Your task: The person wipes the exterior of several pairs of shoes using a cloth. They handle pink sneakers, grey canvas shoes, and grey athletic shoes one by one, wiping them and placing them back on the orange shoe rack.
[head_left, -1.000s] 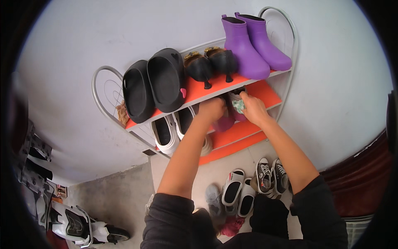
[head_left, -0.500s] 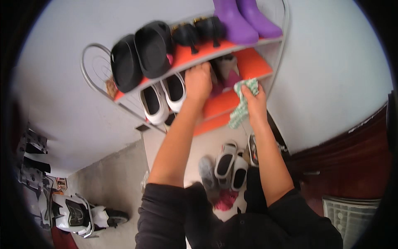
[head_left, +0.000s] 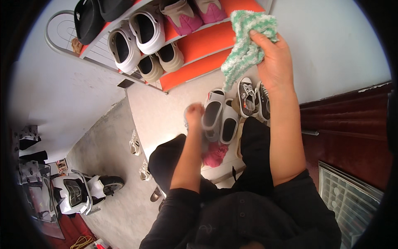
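Note:
My right hand (head_left: 275, 63) is raised in front of the orange shoe rack (head_left: 199, 41) and grips a green-and-white knitted cloth (head_left: 245, 45). My left hand (head_left: 194, 115), blurred, is down low by a pair of white slip-on shoes (head_left: 220, 118) on the floor, its fingers curled; whether it grips one I cannot tell. Black-and-white sneakers (head_left: 253, 97) lie just right of the white pair. A pink shoe (head_left: 214, 154) lies below my left forearm.
The rack holds white clogs (head_left: 134, 39), beige shoes (head_left: 161, 62), pink-and-tan shoes (head_left: 195, 12) and black shoes (head_left: 89, 18). A dark red door (head_left: 348, 128) stands at right. A white scooter (head_left: 81, 193) is parked at lower left, with sandals (head_left: 134, 143) on the concrete.
The view has tilted down. My left hand dropped from the rack shelf to the white shoes on the floor. My right hand drew back from the rack with the cloth.

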Available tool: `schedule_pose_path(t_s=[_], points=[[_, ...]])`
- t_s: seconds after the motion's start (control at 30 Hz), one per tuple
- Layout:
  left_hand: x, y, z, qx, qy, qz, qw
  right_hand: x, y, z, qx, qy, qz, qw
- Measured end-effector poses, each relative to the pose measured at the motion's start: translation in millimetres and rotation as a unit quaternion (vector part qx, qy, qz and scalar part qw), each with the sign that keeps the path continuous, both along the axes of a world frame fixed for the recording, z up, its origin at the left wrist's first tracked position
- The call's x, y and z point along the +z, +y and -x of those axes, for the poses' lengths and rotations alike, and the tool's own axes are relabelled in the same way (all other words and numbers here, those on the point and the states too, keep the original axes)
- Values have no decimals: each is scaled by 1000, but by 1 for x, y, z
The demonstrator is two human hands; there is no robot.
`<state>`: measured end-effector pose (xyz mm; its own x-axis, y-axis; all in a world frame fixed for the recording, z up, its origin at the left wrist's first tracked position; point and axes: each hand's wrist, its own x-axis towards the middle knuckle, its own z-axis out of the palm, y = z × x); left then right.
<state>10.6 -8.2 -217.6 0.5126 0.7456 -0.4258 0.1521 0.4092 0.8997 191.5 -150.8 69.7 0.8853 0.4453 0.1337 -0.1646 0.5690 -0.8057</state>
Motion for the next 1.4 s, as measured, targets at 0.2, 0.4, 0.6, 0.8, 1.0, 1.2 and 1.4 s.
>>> schedule_pose_path(t_s=[0.2,0.4,0.6,0.8,1.0,1.2,1.4], points=[[-119,-90,101,-245,308,6,919,1,-43,-21,-89,4,17,996],[-80,-106,19,-271,169,60,946,8,-56,-28,-105,38,-15,994],[-36,-133,-108,-99,-27,251,963,8,-67,-35,-136,51,-30,989],[-103,-158,-168,-36,61,316,946,2,-74,-41,-147,82,-24,986],[-179,-166,-211,166,61,406,897,-8,-69,-46,-146,96,1,985],[-169,-165,-241,259,-40,405,876,-6,-57,-38,-145,133,14,980],[-115,-143,-172,196,-183,426,864,-3,-64,-43,-156,117,11,981]])
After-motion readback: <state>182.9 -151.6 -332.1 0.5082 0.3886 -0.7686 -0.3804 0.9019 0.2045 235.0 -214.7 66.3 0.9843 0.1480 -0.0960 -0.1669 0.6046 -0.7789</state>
